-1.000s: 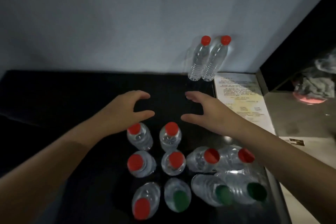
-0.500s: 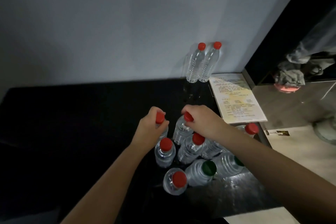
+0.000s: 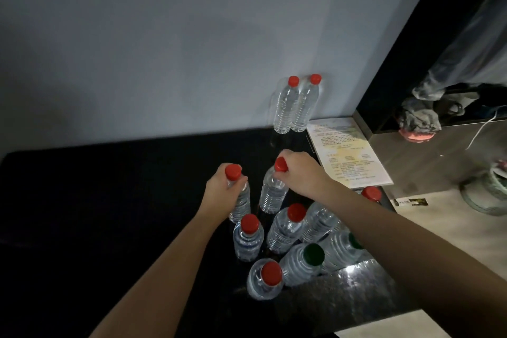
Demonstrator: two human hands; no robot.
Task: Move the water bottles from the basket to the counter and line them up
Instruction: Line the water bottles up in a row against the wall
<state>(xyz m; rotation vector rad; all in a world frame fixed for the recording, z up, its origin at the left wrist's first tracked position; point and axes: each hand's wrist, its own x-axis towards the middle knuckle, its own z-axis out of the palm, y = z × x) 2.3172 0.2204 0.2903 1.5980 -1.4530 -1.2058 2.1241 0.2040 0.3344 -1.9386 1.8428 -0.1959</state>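
Observation:
My left hand (image 3: pixel 220 192) grips the neck of a clear red-capped water bottle (image 3: pixel 241 200), held upright above the dark counter (image 3: pixel 109 200). My right hand (image 3: pixel 301 173) holds a second red-capped bottle (image 3: pixel 273 192) by its top. Below them, several more bottles with red caps (image 3: pixel 248 239) and green caps (image 3: pixel 301 263) stand bunched together; the basket itself cannot be made out in the dark. Two red-capped bottles (image 3: pixel 295 104) stand side by side against the wall at the back of the counter.
A printed paper sheet (image 3: pixel 345 153) lies at the counter's right end. Beyond it a lower grey surface (image 3: pixel 428 162) carries a bundled cloth (image 3: pixel 417 121). The pale wall (image 3: pixel 192 49) closes the back. A pale floor (image 3: pixel 439 222) shows at right.
Both hands came down from open above the bottles, closed on two red-capped bottles, and have lifted them slightly up and apart from the cluster.

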